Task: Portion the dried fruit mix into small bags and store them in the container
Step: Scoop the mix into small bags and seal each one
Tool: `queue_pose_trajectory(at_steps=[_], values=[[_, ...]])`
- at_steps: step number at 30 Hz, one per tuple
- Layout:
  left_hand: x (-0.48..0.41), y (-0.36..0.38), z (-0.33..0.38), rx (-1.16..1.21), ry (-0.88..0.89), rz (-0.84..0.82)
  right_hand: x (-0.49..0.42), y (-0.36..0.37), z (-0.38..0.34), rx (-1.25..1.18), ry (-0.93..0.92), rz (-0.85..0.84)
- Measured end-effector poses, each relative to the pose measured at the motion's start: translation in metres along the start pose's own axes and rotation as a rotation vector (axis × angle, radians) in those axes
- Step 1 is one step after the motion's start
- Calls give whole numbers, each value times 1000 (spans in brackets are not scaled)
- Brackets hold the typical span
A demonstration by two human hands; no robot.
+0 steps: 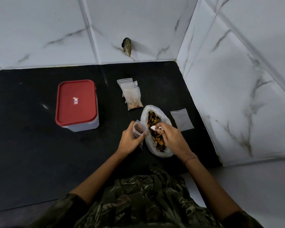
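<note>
Small bag [139, 129] held open in left hand [128, 139], just left of mix bag [161, 154]. White scoop [153, 128] gripped in right hand [169, 137] over fruit mix [152, 118]. One filled bag [133, 100] laid behind mix bag. Container [76, 104], left of mix bag, lidded. Storing judged not begun, most portioning left.

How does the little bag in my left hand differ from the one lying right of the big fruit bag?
The held bag is gripped by the left hand, mouth open; the other bag sits untouched on the counter. The held bag stands up; the other bag lies flat. Both are small clear bags.
</note>
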State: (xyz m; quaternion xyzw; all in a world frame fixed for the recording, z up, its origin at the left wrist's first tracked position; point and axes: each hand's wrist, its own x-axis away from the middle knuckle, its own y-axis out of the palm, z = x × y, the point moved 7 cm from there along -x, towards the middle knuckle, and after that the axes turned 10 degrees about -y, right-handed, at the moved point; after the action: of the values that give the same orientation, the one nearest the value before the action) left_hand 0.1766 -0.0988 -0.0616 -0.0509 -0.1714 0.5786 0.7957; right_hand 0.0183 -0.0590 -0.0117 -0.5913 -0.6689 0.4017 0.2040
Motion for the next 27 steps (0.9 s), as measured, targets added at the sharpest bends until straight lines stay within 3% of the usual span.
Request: queue_pose_trajectory(at_steps=[8, 15, 24, 27], values=[[-1, -4, -5, -12, -15, 21, -13, -17, 23, -18, 119, 278], [2, 0, -3, -18, -17, 27, -32, 5, 24, 72, 80, -2], [3, 0, -1, 7, 3, -2, -48, -5, 35, -44, 176, -90], [3, 1, 0, 9, 8, -12, -51, 0, 46, -166, 283, -54]])
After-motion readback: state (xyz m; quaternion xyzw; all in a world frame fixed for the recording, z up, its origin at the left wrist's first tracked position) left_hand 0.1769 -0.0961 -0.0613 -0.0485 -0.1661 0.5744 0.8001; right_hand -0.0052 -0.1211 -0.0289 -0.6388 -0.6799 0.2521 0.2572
